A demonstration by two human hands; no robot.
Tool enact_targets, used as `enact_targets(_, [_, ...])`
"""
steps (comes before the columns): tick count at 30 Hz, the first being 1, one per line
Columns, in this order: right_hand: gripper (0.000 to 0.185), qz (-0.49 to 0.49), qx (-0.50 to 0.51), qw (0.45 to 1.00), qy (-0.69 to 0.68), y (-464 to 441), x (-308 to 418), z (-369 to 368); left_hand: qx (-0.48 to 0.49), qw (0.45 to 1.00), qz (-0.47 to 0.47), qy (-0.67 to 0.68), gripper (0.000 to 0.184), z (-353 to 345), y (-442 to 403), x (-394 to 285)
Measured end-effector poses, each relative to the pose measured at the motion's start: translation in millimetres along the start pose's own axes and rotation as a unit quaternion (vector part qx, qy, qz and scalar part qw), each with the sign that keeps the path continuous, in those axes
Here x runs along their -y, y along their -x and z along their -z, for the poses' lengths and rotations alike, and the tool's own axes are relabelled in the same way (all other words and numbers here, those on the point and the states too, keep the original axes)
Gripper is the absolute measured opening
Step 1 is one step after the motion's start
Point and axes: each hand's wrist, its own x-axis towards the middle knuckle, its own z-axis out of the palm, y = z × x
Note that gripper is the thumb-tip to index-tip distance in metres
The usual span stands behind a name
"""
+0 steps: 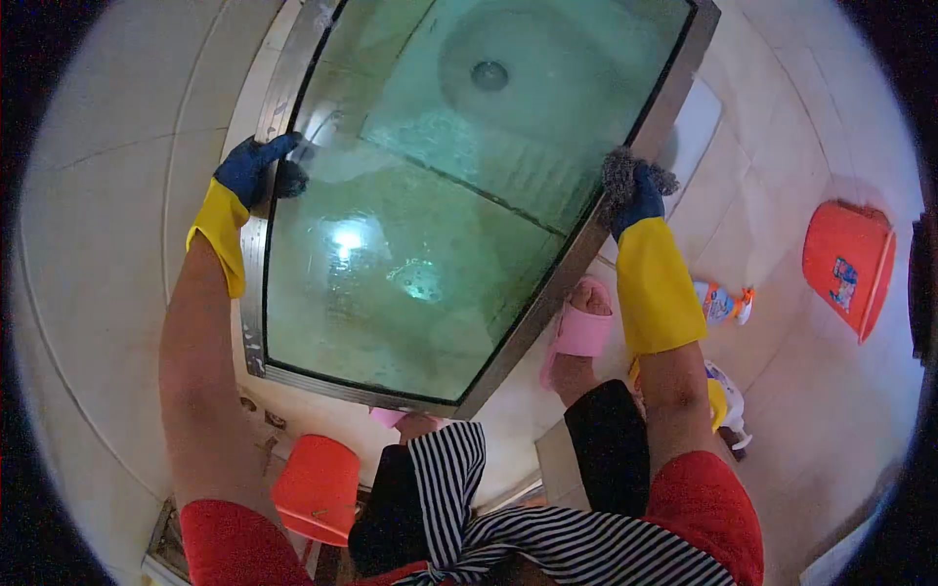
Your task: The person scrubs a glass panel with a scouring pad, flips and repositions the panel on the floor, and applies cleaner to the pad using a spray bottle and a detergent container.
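One framed glass panel (420, 234) fills most of the space in front of the person, lying at a slant, its near corner by the feet and a round basin with a drain hole showing through the far end. Its glass looks wet and shiny, so I'd say water has already reached it, and drying looks undone. The metal frame (252, 283) carries pale marks down its left side that seem yet to be scoured off; how clean the rest is, I can't judge from where I stand.

Beyond it, a red plastic tub (850, 269) sits off to the right, and a red stool (318, 483) stands close to the person's left leg. Pink slippers (586, 330) show at the panel's near end.

Both hands wear blue-and-yellow gloves. The left hand (246, 174) is curled round the left side of the frame, thumb toward the glass, its other fingers mostly hidden. The right hand (640, 200) is closed on a dark scourer (619, 174) at the right side, so scrubbing appears to be midway rather than finished. Smallest, a spray bottle (719, 305) lies past the right glove, out of both hands.
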Motion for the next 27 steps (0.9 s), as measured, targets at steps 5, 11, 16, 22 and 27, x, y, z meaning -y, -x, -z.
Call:
enact_targets(5, [0.031,-0.011,-0.004,1.000,0.025,15,1,0,0.024,1.000,-0.005,-0.015,0.035,5,-16,12])
enact_targets(11, [0.033,-0.018,-0.014,0.999,0.026,4,-2,5,-0.006,0.999,-0.032,-0.034,0.035,3,-21,15])
enact_targets(16, [0.031,0.019,-0.034,0.995,0.089,30,0,-34,-0.008,0.999,-0.039,-0.010,0.036,10,-29,21])
enact_targets(22, [0.032,0.013,-0.042,0.977,0.208,19,13,-52,-0.006,0.998,-0.015,-0.053,0.037,10,-21,8])
enact_targets(27, [0.031,-0.001,-0.069,0.976,0.208,16,9,-52,-0.016,0.989,-0.115,-0.093,0.034,8,-32,23])
